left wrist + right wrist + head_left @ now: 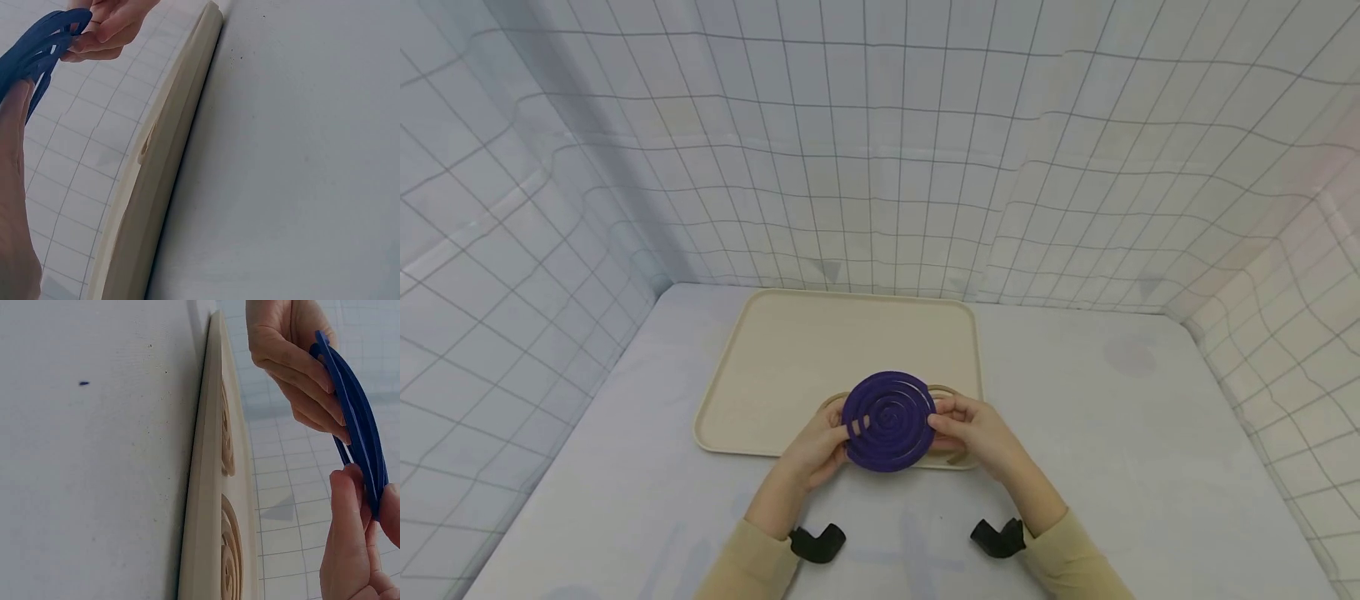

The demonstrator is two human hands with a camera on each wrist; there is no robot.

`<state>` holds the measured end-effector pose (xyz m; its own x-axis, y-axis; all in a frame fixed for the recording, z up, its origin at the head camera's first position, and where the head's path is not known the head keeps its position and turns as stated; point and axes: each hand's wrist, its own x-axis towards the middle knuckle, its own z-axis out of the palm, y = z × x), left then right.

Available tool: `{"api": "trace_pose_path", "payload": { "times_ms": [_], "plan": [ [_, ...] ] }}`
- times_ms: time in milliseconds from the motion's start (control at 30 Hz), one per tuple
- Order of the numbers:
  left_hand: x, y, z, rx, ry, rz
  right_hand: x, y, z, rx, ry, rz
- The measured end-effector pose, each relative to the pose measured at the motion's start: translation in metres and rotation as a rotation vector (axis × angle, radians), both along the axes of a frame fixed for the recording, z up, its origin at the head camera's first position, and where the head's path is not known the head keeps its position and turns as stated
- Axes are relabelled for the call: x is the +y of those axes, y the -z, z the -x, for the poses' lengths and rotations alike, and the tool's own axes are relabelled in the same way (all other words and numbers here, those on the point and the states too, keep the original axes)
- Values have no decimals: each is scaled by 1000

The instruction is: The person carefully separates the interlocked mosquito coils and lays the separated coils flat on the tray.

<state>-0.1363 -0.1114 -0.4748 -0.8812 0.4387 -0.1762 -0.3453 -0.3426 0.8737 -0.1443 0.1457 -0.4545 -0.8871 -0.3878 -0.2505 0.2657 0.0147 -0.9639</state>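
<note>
A dark purple-blue mosquito coil (889,421), wound in a flat spiral, is held up above the front edge of the beige tray (850,333). My left hand (814,443) grips its left edge, with fingertips showing through a gap between the windings. On the opposite side my right hand (981,433) pinches the rim between thumb and fingers. Seen edge-on in the right wrist view, the coil (359,419) is tilted, clear of the tray. Two tan coils (226,431) lie on the tray beneath; in the head view the hands and purple coil hide most of them.
The tray lies on a white-covered table (1075,400), toward the back. White sheets with a dark grid (880,167) hang behind and at both sides. Black curved pieces (818,543) sit at both wrists, by the sleeves.
</note>
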Motion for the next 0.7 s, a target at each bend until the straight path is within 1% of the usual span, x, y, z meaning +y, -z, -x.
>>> {"api": "trace_pose_path", "payload": {
  "times_ms": [100, 200, 300, 367, 467, 567, 700],
  "plan": [
    [-1, 0, 0, 11, 30, -42, -1, 1, 0, -2, 12, 15],
    [-2, -1, -1, 11, 60, -42, -3, 1, 0, 40, 43, -48],
    [-3, -2, -1, 11, 91, 21, -5, 0, 0, 131, 67, -175],
    [-4, -2, -1, 19, 112, 79, -6, 0, 0, 199, 70, -255],
    [-4, -1, -1, 50, 128, 135, -7, -1, 0, 268, 67, -314],
    [-3, -1, -2, 72, 102, 144, -7, -1, 0, 294, 72, -319],
    [-2, -2, -3, 68, 25, 148, -6, -1, 1, 218, 35, -240]
  ]
}}
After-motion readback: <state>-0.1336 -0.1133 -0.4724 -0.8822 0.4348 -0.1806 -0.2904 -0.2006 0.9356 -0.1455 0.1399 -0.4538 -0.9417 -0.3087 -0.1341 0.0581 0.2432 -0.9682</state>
